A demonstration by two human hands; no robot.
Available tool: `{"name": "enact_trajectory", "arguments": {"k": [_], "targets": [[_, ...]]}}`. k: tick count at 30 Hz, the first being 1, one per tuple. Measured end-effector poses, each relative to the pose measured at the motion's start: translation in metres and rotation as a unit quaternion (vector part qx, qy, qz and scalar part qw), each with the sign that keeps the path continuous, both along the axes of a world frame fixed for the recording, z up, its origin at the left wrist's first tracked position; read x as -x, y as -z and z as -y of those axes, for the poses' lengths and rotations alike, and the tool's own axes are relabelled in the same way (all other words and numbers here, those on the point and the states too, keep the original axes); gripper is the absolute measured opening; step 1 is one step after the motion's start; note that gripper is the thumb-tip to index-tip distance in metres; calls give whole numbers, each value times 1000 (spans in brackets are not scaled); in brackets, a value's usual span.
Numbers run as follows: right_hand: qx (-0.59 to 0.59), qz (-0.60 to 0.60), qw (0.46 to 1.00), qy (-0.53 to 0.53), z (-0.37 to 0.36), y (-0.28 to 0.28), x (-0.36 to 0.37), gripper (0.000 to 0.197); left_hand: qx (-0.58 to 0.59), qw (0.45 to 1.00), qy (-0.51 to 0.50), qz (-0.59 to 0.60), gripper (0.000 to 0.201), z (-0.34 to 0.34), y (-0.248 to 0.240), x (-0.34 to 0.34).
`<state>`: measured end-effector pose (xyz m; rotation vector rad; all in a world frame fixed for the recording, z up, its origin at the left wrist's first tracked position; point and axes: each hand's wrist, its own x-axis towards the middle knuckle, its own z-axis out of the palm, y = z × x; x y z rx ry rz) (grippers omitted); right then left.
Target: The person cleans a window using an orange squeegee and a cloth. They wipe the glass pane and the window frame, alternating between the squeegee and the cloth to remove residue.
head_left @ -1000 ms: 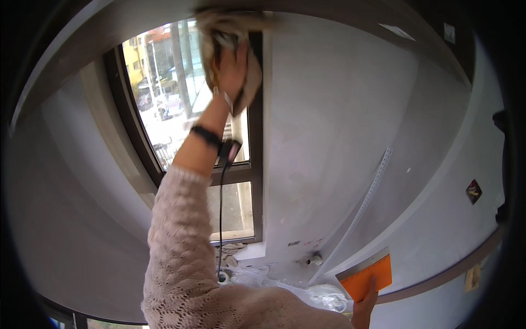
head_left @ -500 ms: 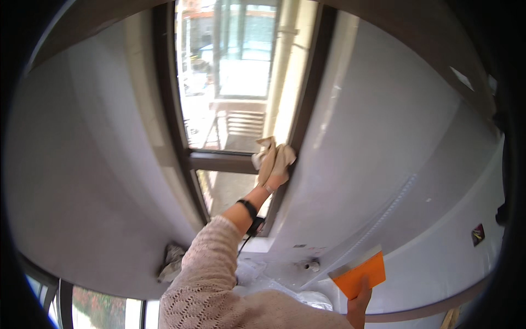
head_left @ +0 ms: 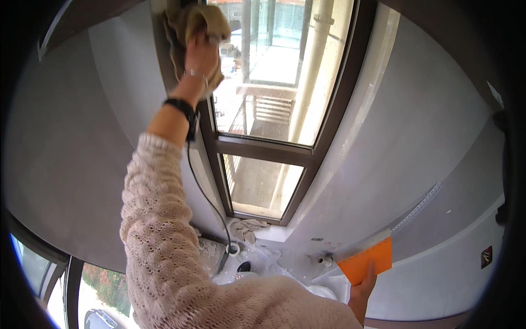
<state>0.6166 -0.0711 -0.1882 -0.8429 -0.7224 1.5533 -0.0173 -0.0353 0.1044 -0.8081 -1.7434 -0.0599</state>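
Observation:
My left hand (head_left: 201,57) grips a tan cloth (head_left: 215,22) high up against the left side of the dark brown window frame (head_left: 263,147). Part of the cloth hangs down past the wrist, and a black band circles that forearm. Low on the right, my right hand (head_left: 361,290) holds an orange wide-blade scraper (head_left: 368,262) with a pale straight edge, its fingers partly hidden behind it. The scraper is beside the grey wall, but whether it touches the wall I cannot tell.
A crumpled rag (head_left: 248,229) lies on the sill below the window. Near the floor are a black cable (head_left: 211,197), a tape roll (head_left: 233,249), clear plastic sheeting (head_left: 274,266) and a pipe stub (head_left: 326,260). An open wall box (head_left: 486,256) sits at far right.
My left hand and the cloth have moved from the frame's lower right, by the crossbar, up to its left side. The right hand still holds the scraper. The view has shifted slightly.

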Motion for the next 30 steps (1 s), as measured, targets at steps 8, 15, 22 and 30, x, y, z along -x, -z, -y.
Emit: {"name": "enact_trajectory", "arguments": {"k": [8, 15, 22, 30], "targets": [[7, 40, 999, -20, 7, 2, -25, 48, 72, 900, -17, 430, 22, 35, 176, -98], [36, 74, 996, 30, 25, 3, -49, 49, 8, 910, 102, 402, 22, 0, 210, -130], [10, 96, 995, -11, 20, 2, -46, 49, -133, 886, 228, 382, 19, -26, 252, -137], [58, 113, 986, 111, 37, 6, -80, 49, -150, 874, 93, 452, 52, -39, 305, -104]]}}
